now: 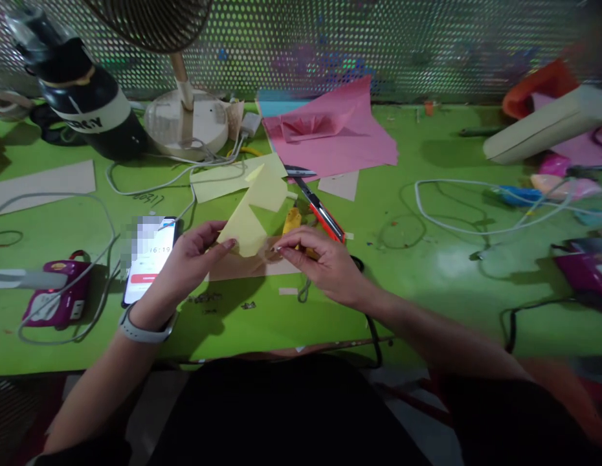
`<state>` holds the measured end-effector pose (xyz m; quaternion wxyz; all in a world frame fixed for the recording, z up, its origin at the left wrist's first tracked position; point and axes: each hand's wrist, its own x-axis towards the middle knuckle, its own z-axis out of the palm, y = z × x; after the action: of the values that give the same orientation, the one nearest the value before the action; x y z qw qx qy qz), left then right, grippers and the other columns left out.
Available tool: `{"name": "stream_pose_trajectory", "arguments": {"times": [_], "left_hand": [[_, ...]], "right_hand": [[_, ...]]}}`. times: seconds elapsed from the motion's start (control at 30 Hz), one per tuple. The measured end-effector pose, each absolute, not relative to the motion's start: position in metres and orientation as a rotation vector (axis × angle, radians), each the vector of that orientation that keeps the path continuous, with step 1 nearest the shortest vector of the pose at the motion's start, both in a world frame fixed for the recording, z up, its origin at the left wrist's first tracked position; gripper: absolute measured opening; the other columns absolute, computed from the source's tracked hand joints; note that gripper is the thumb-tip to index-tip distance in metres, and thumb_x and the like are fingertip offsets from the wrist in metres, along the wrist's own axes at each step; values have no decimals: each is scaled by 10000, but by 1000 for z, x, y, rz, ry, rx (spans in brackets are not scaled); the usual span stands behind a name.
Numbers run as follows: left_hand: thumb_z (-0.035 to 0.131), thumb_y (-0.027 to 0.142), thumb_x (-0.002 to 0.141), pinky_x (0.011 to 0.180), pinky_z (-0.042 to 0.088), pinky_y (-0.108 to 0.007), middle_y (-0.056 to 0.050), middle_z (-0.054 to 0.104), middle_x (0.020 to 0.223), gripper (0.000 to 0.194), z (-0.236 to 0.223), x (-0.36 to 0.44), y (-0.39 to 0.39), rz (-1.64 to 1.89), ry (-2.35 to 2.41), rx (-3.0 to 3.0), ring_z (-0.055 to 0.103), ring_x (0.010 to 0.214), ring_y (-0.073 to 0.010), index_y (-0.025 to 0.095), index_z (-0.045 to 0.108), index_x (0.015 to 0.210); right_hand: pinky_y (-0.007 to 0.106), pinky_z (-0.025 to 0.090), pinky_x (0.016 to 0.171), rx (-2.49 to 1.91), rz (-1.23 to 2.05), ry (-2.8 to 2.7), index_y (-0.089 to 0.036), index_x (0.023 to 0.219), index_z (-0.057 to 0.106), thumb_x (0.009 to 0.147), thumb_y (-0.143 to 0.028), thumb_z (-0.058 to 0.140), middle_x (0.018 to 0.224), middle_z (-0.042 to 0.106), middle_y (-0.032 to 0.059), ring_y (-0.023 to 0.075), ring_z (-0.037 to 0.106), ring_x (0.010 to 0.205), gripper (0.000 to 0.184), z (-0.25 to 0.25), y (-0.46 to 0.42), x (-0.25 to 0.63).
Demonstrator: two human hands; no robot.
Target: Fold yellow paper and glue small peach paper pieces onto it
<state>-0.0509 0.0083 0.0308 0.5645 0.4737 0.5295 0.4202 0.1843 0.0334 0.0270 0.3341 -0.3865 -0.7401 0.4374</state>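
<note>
Your black shirt (281, 414) is nearest; your left hand (197, 252) closes on yellow paper (245, 226), right hand (325, 262) pinches something small (278, 249), unclear; bottle (90, 107) shows "RGY", phone (153, 262) "16:19".

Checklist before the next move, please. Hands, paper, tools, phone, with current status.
1. Left hand gripping folded yellow paper: ok, pinched at its lower end.
2. Right hand load identified: cannot tell, fingertips pinched together, anything between them too small to read.
3. Yellow tool clear of right hand: not ok, the hand partly covers it from this view.
4. Cutter blade retracted: cannot tell from here.
5. Phone in full view: not ok, left forearm overlaps it.
6. Pink paper away from both hands: ok.
</note>
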Motion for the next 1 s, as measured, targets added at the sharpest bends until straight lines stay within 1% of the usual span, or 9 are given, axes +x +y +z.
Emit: {"name": "stream_pose_trajectory", "arguments": {"times": [0.17,0.37,0.43,0.5,0.6,0.67,0.73,0.87,1.0], "left_hand": [[694,321,840,802,579,-317,-88,732,1074,386,30,-49,6,986,1213,1123,702,915,-196,172,633,1191],[642,370,869,733,570,-326,-96,723,1040,409,25,-60,11,904,1465,1412,694,900,-219,168,614,1224],[619,356,878,781,553,-359,-94,713,1061,377,25,-63,13,850,1596,1615,674,946,-233,175,634,1208],[624,327,868,884,514,-421,-94,687,1136,373,27,-63,14,865,1717,1812,631,1046,-255,187,633,1214],[658,285,846,982,445,-469,-102,656,1183,334,32,-56,11,1095,1840,2005,570,1127,-266,181,651,1163],[646,268,864,919,478,-410,-89,688,1050,218,36,-47,6,1155,1721,2011,606,1021,-230,169,684,1055],[615,269,895,804,508,-325,-67,703,934,173,38,-38,0,1026,1467,1901,635,888,-182,159,694,1003],[607,305,905,729,503,-261,-74,725,957,224,35,-25,-6,869,1229,1581,649,831,-150,138,690,1030],[650,318,872,776,515,-267,-78,745,970,232,27,-23,-7,819,1189,1368,670,846,-156,137,704,1007]], "right_hand": [[301,487,684,-987,1138,-1936,-203,927,698,915,-278,592,848,664,28,155,607,799,130,34,39,165],[298,496,678,-1010,1251,-1884,-195,961,703,900,-288,607,901,671,43,154,610,810,147,27,36,178],[287,503,657,-1028,1322,-1817,-195,951,709,885,-296,624,888,673,39,144,610,780,148,21,34,183],[280,519,664,-1026,1408,-1723,-200,938,718,866,-303,648,873,683,31,137,620,771,143,17,32,185],[285,551,724,-993,1524,-1559,-222,954,734,839,-315,686,894,717,21,134,651,813,155,15,31,185],[279,562,733,-979,1566,-1472,-238,961,744,822,-316,706,892,734,12,127,665,813,164,15,31,184],[268,571,705,-975,1585,-1439,-249,956,754,813,-310,713,879,746,4,119,673,778,161,16,31,183],[283,598,725,-964,1556,-1490,-257,929,770,810,-274,711,925,762,6,130,700,800,133,15,27,179],[293,603,807,-931,1485,-1538,-293,966,770,820,-238,703,958,765,-3,140,713,891,169,11,23,177]]}}
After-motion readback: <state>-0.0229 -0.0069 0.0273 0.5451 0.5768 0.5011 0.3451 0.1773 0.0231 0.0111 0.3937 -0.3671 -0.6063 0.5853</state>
